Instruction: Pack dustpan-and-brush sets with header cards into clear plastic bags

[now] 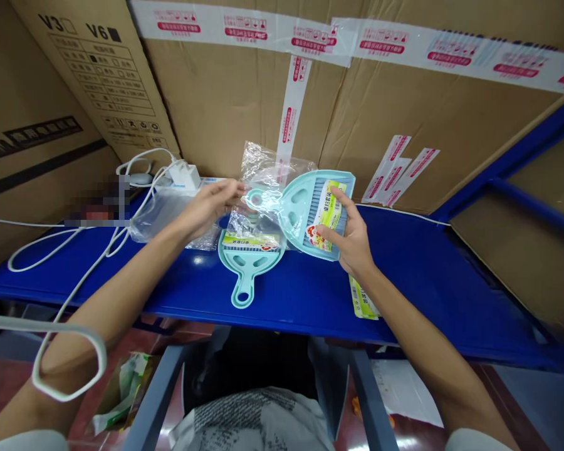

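Observation:
A mint-green dustpan and brush set (297,210) with a yellow-green label is held up over the blue table, its handle pointing left. My right hand (350,235) grips its wide end, thumb and fingers over the label and bristles. My left hand (223,197) is at the handle's ring end, fingers bent close together by clear plastic; what they pinch is too small to make out. Below lies a second mint-green dustpan set (247,269), handle toward me, partly under clear plastic bags (263,166). Yellow-green labels (361,297) lie beneath my right wrist.
Large cardboard boxes (244,106) stand behind the blue table (282,300). White cables (117,235), a white adapter (185,175) and plastic packaging (157,213) lie at left. A cable loop hangs across my left forearm. Blue metal frame bars (536,203) are at right.

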Available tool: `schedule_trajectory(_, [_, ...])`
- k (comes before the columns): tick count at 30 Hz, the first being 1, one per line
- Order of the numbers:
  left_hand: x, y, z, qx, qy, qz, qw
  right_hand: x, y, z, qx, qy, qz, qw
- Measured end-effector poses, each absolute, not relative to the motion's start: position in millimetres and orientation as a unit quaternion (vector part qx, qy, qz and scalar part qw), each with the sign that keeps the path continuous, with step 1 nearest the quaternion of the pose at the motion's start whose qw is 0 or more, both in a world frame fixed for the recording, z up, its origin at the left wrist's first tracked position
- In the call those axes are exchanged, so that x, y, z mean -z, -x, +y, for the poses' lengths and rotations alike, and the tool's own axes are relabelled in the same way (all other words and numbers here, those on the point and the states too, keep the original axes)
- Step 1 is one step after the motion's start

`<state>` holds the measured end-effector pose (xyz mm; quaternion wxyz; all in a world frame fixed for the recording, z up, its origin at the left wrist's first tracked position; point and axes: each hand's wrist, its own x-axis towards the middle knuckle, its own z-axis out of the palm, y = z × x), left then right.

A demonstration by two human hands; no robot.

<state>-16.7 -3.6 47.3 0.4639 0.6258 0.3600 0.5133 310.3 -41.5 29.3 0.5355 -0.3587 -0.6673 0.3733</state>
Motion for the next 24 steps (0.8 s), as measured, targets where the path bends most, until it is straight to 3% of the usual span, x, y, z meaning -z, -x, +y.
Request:
schedule_trajectory(9, [-31,-12,-25,-0.469,-0.635,0.328,0.519,-25,-310,-46,-0.365,0.353,-0.708,0.491])
schedule_trajectory(17, [-24,-15,-14,-0.58,-0.533,0.317,0.528,-22,-310,-43,-0.334,0.364,-0.695,0.522])
schedule_trajectory(24, [-24,-10,-15,-0.505,-0.525,0.327,0.602,-23,-313,-40,-0.388,0.374,-0.699,0.47])
